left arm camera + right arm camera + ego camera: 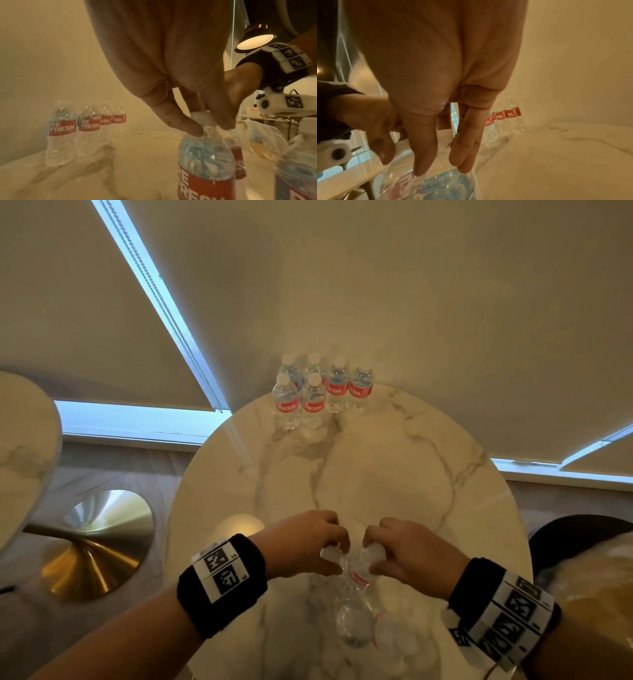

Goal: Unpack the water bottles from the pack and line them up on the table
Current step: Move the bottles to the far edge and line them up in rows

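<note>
Free: bare marble table (376,474) mid-span | Obstacles: six upright bottles (320,392) at far edge; wrapped pack (356,621) at near edge | Passage: between both groups

light: dim, warm yellow cast | sources: lit lamp (255,40), window strip (137,422) | glare: marble table (376,474) | blur: wrist views soft | edges: wide-angle bending

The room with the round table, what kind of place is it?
Probably a lounge or café-like room, though I can't be sure. The round marble table stands by windows with roller blinds, a second marble table has a shiny gold base, and a lamp glows nearby.
</note>
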